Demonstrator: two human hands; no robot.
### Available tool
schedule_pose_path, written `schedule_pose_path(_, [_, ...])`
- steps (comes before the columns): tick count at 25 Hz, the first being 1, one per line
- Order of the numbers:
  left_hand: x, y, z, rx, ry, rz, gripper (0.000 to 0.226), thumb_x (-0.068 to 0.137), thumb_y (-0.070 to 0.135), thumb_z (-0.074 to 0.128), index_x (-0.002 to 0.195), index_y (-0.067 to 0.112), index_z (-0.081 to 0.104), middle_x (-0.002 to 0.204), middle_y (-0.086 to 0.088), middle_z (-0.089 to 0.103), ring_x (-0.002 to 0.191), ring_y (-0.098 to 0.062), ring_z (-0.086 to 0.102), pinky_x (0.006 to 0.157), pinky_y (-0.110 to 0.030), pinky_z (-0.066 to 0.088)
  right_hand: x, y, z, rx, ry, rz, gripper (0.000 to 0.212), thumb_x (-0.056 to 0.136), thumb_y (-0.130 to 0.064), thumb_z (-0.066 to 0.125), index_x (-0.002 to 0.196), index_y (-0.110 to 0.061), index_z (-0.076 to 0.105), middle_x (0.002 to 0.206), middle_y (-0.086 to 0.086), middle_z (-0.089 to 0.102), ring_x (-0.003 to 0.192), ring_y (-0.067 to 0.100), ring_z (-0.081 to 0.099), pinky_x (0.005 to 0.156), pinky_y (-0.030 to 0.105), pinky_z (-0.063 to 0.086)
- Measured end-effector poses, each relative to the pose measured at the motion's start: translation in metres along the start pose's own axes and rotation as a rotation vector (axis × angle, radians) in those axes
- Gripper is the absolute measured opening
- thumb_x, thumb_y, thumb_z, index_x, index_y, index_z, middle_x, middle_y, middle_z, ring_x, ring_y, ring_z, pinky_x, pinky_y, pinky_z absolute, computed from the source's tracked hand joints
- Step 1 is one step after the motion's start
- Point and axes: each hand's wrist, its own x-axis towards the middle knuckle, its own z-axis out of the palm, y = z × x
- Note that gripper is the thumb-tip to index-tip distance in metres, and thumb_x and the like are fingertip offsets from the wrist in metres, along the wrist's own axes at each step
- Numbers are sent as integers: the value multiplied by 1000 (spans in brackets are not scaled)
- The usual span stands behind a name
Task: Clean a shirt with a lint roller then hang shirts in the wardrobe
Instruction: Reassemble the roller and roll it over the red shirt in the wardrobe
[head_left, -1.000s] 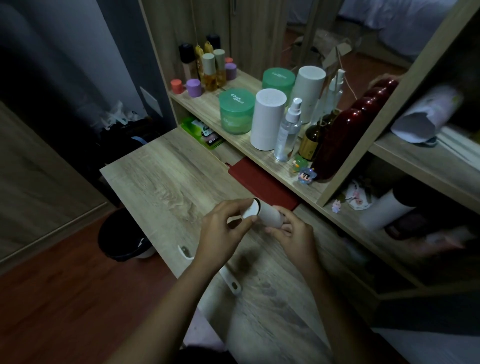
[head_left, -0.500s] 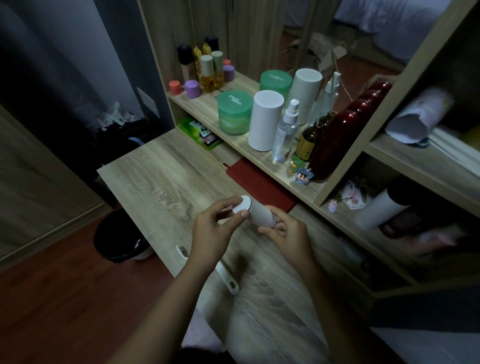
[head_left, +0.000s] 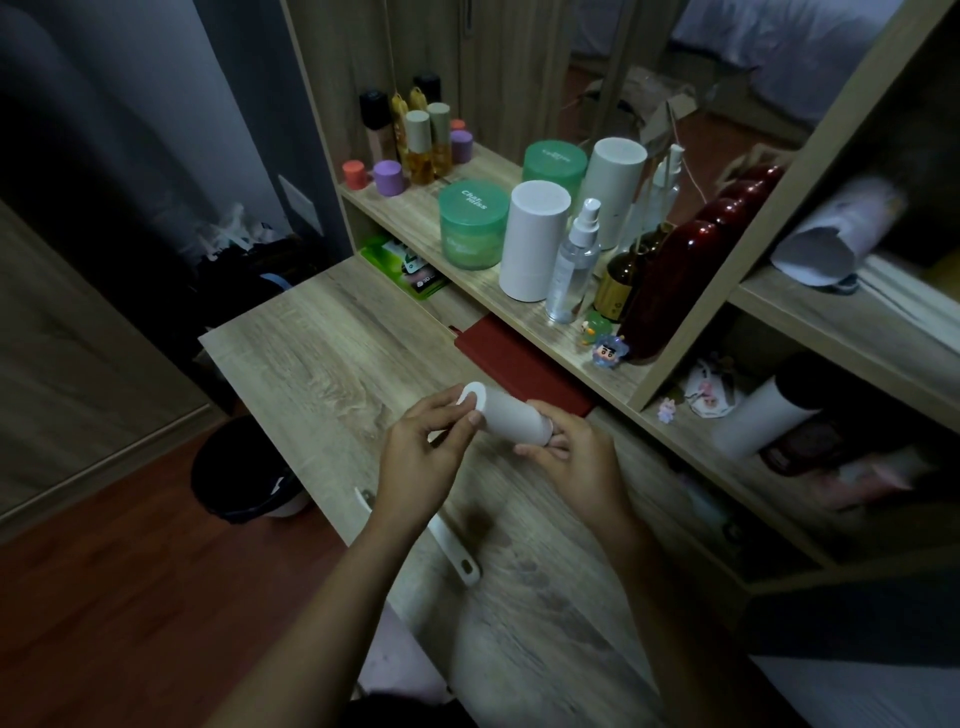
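Observation:
Above the wooden desk (head_left: 311, 358) I hold a white lint roller (head_left: 506, 415) crosswise between both hands. My left hand (head_left: 421, 457) pinches its capped left end with thumb and fingertips. My right hand (head_left: 576, 462) grips the right end, fingers curled under it. The roller's white handle (head_left: 452, 545) shows below my left wrist, lying over the desk. No shirt is in view.
A shelf behind the desk carries green jars (head_left: 472, 223), white cylinders (head_left: 532, 239), a spray bottle (head_left: 574, 265) and dark red bottles (head_left: 675, 280). A red notebook (head_left: 514, 364) lies at the desk's back edge. A black bin (head_left: 244, 473) stands on the floor at left.
The roller has turned so its closed white end cap faces up-left, and my left fingers have shifted onto that cap. Both hands stayed in about the same spot.

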Motion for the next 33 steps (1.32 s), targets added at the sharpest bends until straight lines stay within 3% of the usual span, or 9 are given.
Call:
schedule_pose_path(5, [-3,-1,2,8,152,-32,27,87,22,63,113,14,66,114,11,64,97,-1,62,72,-2,45,1,-19,5,138,34,74,69,75,-5,74,136,-14,44,105,2,62,86,2,62,71,6,50])
schedule_pose_path(10, [6,-6,-1,-37,342,-200,29,86,34,63,111,19,62,92,18,63,77,9,59,67,-7,48,-4,-32,18,396,61,168,54,76,7,65,124,-15,48,98,-2,60,93,9,63,82,17,54])
schedule_pose_path(13, [15,-13,-9,-205,388,-309,28,83,35,66,107,20,61,96,14,61,83,-1,61,76,-30,55,-10,-39,29,409,-31,169,45,80,9,57,117,-15,55,95,-10,61,93,6,64,80,13,53])
schedule_pose_path(16, [25,-22,-16,-392,446,-421,29,82,25,69,107,15,57,105,-2,61,90,-13,63,69,-29,54,-8,-44,42,365,-64,134,43,82,8,53,119,-13,57,99,-7,64,88,-2,64,77,9,50])
schedule_pose_path(20, [36,-29,-27,-678,512,-596,27,86,14,64,109,9,50,97,-9,58,78,-17,61,60,-30,56,0,-57,54,406,-74,98,40,84,9,50,117,-13,58,101,-5,66,86,-11,63,77,7,48])
schedule_pose_path(23, [37,-29,-37,-840,517,-712,25,87,11,62,110,6,53,88,-6,54,74,-18,59,56,-27,56,1,-59,62,523,52,141,37,86,6,51,114,-18,55,96,-10,64,84,-7,63,76,11,48])
schedule_pose_path(26, [37,-33,-48,-882,496,-756,19,87,13,63,104,7,55,88,-7,55,79,-19,59,56,-27,57,-4,-45,82,273,120,294,26,89,-8,52,114,-13,55,100,-2,64,92,11,62,76,19,41])
schedule_pose_path(29, [38,-34,-60,-901,489,-766,27,85,13,64,109,5,57,97,-10,57,82,-20,60,51,-25,57,-24,-19,120,-92,-178,392,40,90,-33,53,116,-3,52,116,16,57,108,30,54,84,31,41])
schedule_pose_path(33, [35,-33,-73,-904,444,-792,19,82,13,66,98,6,58,111,-13,57,89,-20,61,67,-27,59,-39,-4,145,-324,-374,352,51,93,-48,41,119,-6,54,120,16,57,109,29,53,91,34,42])
